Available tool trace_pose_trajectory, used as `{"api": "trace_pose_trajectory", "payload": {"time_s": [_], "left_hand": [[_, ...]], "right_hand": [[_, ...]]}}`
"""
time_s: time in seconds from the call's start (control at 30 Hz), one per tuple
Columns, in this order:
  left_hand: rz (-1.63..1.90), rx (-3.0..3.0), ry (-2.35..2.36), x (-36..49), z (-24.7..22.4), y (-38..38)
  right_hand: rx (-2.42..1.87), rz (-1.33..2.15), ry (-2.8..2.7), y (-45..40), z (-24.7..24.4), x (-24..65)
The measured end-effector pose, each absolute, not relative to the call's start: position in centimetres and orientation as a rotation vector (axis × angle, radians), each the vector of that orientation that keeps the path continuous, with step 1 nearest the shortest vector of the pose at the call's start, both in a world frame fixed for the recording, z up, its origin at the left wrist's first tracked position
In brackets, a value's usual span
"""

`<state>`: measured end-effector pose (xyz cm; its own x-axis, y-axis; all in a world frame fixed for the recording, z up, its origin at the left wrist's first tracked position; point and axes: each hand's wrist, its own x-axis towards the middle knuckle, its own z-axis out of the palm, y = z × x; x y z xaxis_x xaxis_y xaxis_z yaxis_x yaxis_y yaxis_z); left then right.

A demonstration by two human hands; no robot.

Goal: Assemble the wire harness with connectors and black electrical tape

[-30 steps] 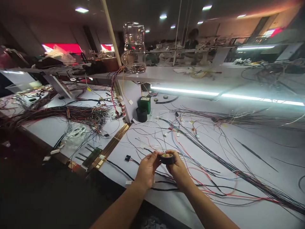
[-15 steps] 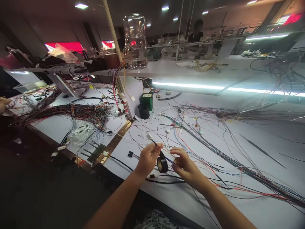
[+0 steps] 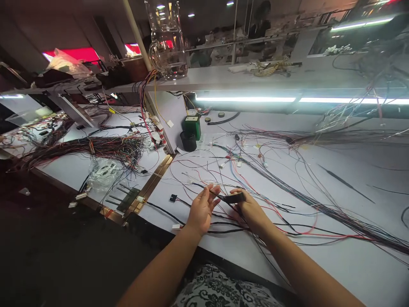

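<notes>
I have the left hand [image 3: 200,211] raised over the white, flat-topped counter [image 3: 367,273], its thumb and fingers pinching a slim dark cable [image 3: 198,184] that ends in a small pale plastic connector [image 3: 190,182] pointing away to the upper left. The right hand [image 3: 251,209] is closed round a black roll of tape [image 3: 234,197], which I see nearly edge-on, just beside the left fingertips and above the counter near its front edge. A dark strip appears to run from the roll to the cable, though the blur there keeps me from telling whether it is stuck on. Below the two hands, black and red wires cross the counter, and to the left of the left hand I see a small black square connector [image 3: 173,198] and, nearer the front edge, a white block connector [image 3: 176,227]. Farther left, a dark green fixture with metal prongs [image 3: 126,199] sits at the counter's front, near a crumpled clear plastic bag [image 3: 104,172] and a thick spread of brown and black wires [image 3: 96,147]. A long bundle of dark wires [image 3: 338,219] slants off to the right. At the back, I see a black round cup [image 3: 188,141] standing against a green box [image 3: 192,124], and above them a clear handled jar [image 3: 171,47] on the white shelf [image 3: 211,79].
</notes>
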<state>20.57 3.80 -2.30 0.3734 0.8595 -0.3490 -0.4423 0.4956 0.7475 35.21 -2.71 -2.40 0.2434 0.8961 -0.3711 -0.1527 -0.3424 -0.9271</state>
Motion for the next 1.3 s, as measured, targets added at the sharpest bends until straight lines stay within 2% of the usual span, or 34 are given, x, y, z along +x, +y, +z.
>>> {"api": "trace_pose_trajectory", "payload": {"time_s": [0.13,0.27,0.37,0.43,0.6,0.8,1.0,1.17,1.3], "left_hand": [[0.85,0.793,0.813,21.7,-2.5,2.4],[0.811,1.307,0.664,20.9,-0.8,3.1],[0.786,1.636,0.67,20.0,0.4,4.5],[0.812,1.715,0.783,19.9,0.7,5.1],[0.773,1.543,0.906,20.2,-0.5,5.0],[0.877,1.258,0.877,20.1,-2.5,3.8],[0.868,1.47,0.588,20.5,-0.9,4.3],[0.837,1.565,0.638,21.5,-0.3,5.5],[0.928,1.18,0.792,21.4,-2.7,5.6]], "right_hand": [[-1.493,1.361,-0.753,-2.0,-3.0,35.4],[-1.474,1.371,-0.818,-1.6,-3.0,36.3],[-1.435,1.29,-0.885,-2.3,-2.8,36.9],[-1.386,1.119,-1.053,-3.1,-3.1,36.9],[-1.403,0.543,-1.687,-4.5,-4.5,36.1],[-1.508,0.873,-1.18,-4.1,-5.0,36.8],[-1.556,1.076,-1.09,-1.9,-4.7,38.0],[-1.549,0.92,-1.092,-3.5,-3.6,38.1],[-1.641,0.701,-1.238,-7.4,-3.9,38.3]]}}
